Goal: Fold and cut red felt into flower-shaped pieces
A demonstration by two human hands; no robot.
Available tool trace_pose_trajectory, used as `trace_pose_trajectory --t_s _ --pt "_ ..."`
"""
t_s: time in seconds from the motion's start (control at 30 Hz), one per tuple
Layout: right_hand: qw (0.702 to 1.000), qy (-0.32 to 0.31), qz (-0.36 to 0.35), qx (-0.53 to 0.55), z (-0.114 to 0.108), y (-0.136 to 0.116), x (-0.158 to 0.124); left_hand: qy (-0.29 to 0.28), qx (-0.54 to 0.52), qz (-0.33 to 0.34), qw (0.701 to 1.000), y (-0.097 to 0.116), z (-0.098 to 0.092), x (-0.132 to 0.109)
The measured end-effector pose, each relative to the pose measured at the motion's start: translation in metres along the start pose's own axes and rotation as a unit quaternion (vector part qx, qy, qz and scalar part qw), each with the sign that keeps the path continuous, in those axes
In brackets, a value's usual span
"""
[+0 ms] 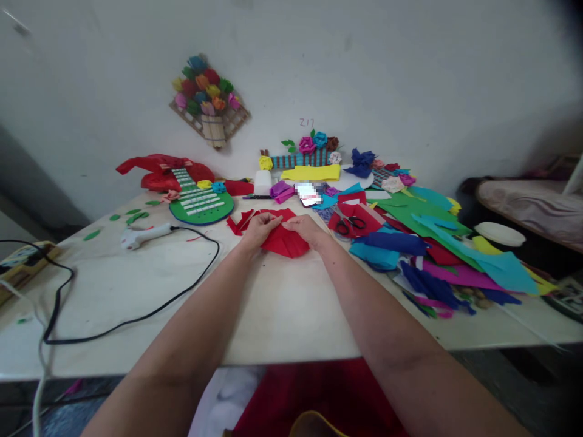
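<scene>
A piece of red crepe paper (286,243) with faint folds is spread between my two hands, just above the middle of the table. My left hand (262,230) pinches its upper left part between thumb and fingers. From the other side, my right hand (304,227) pinches the same paper near its top. The two sets of fingertips are close together. More red paper strips (240,222) lie just left of my left hand. Beyond my right hand are scissors (350,226) with black handles, on red paper scraps. A phone (308,194) with a lit screen lies behind the paper.
A glue gun (148,235) lies at left, its black cord (177,300) looping across the table (291,315). Green leaf cutouts (92,235) and a green paper guitar (200,203) are behind it. Coloured paper sheets (455,267) pile up at right. A power strip (27,264) sits far left.
</scene>
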State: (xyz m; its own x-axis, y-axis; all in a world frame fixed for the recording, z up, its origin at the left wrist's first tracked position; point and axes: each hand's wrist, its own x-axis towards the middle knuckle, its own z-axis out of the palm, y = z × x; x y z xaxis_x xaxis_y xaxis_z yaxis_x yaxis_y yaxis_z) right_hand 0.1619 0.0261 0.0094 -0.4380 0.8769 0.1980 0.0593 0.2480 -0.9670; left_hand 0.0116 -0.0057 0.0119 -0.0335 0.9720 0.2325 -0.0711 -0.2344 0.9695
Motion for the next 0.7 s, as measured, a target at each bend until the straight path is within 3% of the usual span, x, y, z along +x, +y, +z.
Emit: trace_pose_trajectory --t_s 0.13,0.27,0.5,0.6,0.7 --pt "1.000 0.002 0.018 0.006 -0.0007 0.0000 -0.0004 0.031 0.003 0.015 0.999 -0.0036 -0.0022 0.0038" --pt "0.999 0.004 0.042 0.028 -0.0024 -0.0005 -0.0014 0.027 -0.003 0.010 1.000 -0.0037 -0.0012 0.0032" --pt "0.999 0.027 0.032 0.021 -0.0020 -0.0027 -0.0024 0.057 0.074 0.034 0.995 -0.0018 0.0005 0.0025" --pt "0.998 0.042 0.029 0.035 -0.0028 -0.0028 -0.0024 0.068 0.060 0.036 0.995 -0.0024 -0.0004 0.0025" --pt "0.998 0.040 0.033 0.044 -0.0037 -0.0012 -0.0019 0.045 0.019 0.018 0.999 -0.0022 -0.0015 0.0016"
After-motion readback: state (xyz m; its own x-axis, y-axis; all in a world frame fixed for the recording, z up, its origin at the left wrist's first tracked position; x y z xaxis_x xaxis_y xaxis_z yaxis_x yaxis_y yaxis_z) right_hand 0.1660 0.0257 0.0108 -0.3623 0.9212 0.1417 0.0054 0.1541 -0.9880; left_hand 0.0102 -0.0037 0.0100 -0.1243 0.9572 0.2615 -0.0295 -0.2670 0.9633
